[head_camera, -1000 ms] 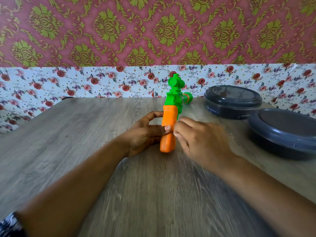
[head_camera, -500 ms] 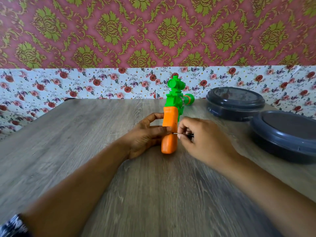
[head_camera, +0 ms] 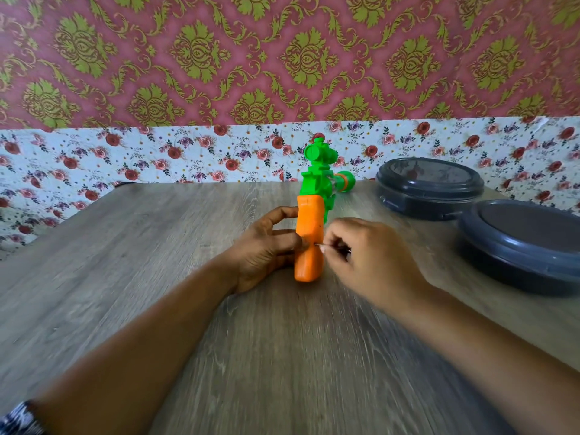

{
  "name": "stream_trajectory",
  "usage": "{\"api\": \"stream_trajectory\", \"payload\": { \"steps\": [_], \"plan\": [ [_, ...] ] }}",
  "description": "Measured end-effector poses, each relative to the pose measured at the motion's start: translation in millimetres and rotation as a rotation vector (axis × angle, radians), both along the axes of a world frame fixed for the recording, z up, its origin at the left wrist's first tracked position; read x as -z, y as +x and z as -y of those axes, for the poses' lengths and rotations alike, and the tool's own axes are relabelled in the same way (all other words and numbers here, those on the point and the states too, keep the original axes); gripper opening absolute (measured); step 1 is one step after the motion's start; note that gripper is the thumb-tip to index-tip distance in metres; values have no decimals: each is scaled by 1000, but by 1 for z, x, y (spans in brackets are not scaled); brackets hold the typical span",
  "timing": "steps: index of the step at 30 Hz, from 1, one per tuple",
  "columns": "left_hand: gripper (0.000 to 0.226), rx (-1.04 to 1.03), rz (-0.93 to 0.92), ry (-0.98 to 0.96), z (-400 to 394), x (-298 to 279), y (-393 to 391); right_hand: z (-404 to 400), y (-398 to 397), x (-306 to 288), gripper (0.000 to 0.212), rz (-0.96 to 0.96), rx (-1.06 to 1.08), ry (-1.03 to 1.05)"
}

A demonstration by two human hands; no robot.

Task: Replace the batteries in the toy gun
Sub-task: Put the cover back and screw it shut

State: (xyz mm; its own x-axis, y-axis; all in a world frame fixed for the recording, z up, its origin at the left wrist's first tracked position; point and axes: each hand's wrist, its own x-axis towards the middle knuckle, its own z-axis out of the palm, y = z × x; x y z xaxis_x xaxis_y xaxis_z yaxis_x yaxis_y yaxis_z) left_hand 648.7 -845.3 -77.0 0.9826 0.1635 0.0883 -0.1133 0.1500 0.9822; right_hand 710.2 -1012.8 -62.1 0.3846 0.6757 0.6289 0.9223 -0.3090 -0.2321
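The toy gun (head_camera: 310, 221) lies in the middle of the wooden table (head_camera: 157, 277), orange grip toward me, green body and barrel pointing away. My left hand (head_camera: 266, 249) grips the orange handle from the left, thumb over its top. My right hand (head_camera: 367, 259) pinches a thin metal tool, a small screwdriver (head_camera: 326, 246); its tip touches the right side of the orange grip. No batteries are in sight.
Two round dark grey lidded containers stand at the right: one (head_camera: 428, 186) near the back wall, the other (head_camera: 521, 243) closer to the right edge. A floral-papered wall runs just behind the table's far edge.
My right hand drew back slightly from the grip, so the thin tool shows between its fingers, tip against the orange handle. The left hand kept its hold.
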Motion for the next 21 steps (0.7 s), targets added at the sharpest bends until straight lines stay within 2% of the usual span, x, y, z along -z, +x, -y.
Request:
{"api": "stream_trajectory", "payload": {
  "steps": [3,4,5,6,8,9,13,15,18,19,21],
  "plan": [
    [45,1,-7,5,1,0,0,-4,1,-7,16,-1023,-48,170],
    [43,0,-10,13,1,0,0,-3,2,-8,16,-1272,-64,185],
    [41,2,-13,23,1,-1,0,-2,3,-8,17,-1383,-65,187],
    [41,5,-14,28,1,-1,0,-1,4,-9,17,-1400,-67,176],
    [41,12,-13,27,2,-1,0,-1,1,-9,16,-1221,-65,138],
    [41,12,-15,23,1,-1,0,0,1,-9,15,-1026,-60,112],
    [43,24,-6,41,2,-2,1,6,6,-11,10,16,-24,-87],
    [43,27,-9,49,3,-2,1,10,6,-12,9,341,-23,-163],
    [44,34,-16,53,3,-4,-1,11,6,-10,15,519,-44,-206],
    [45,35,-19,55,3,-4,-1,10,7,-8,15,495,-55,-187],
    [47,29,-26,62,4,-6,-3,7,7,-3,11,267,-81,-88]
  ]
}}
